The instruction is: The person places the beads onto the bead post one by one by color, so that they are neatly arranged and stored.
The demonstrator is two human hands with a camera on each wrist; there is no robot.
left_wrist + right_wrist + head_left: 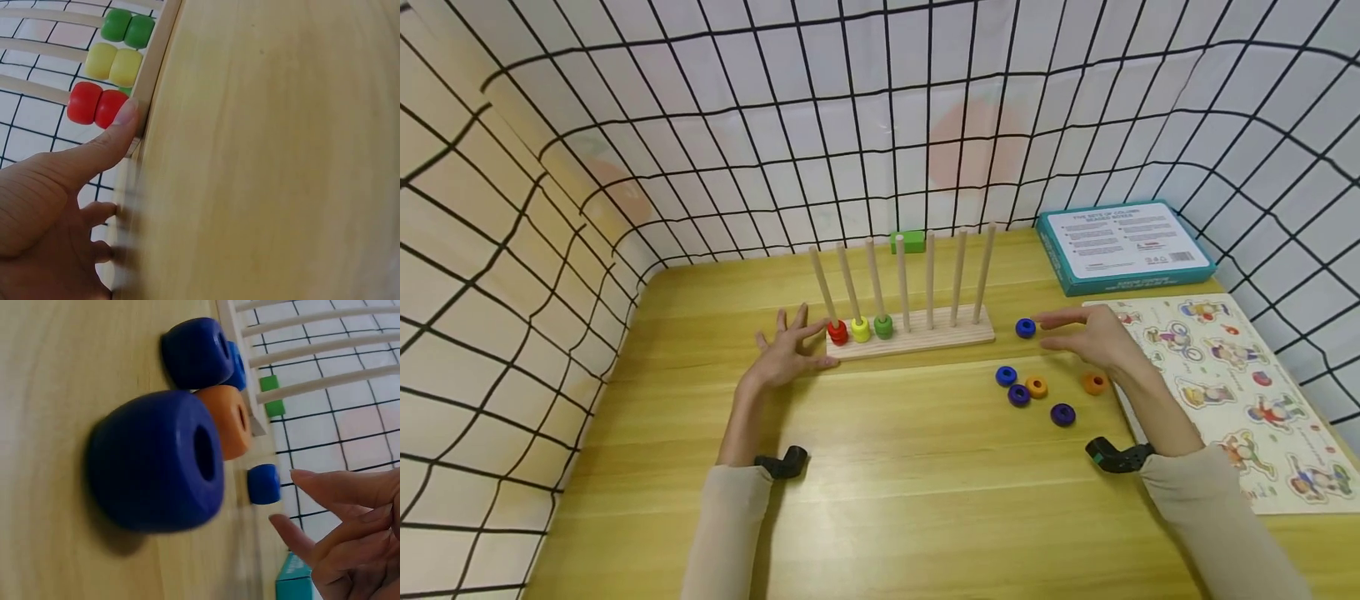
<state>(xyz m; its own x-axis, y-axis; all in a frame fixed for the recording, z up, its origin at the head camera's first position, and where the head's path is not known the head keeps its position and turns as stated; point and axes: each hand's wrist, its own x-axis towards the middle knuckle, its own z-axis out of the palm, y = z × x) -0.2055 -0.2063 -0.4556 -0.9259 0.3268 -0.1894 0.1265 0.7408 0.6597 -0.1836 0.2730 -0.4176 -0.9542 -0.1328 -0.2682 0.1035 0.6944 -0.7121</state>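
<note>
A wooden peg stand [925, 335] carries several upright pegs. Red beads [837, 332], yellow beads [861, 329] and green beads [883, 327] sit on its three leftmost pegs, two of each colour. My left hand [782, 354] holds the stand's left end between thumb and index finger, its other fingers spread. In the left wrist view the thumb [103, 150] lies against the base beside the red beads. My right hand [1086, 335] reaches toward a loose blue bead [1026, 327], thumb and forefinger parted, with a gap to the bead in the right wrist view.
Nearer me lie another blue bead [1006, 376], purple beads [1063, 414] and orange beads [1037, 387]. On the right are a picture board [1210, 400], partly under my right forearm, and a teal box [1127, 246]. A green block [908, 242] stands behind the pegs, before black wire mesh [850, 108].
</note>
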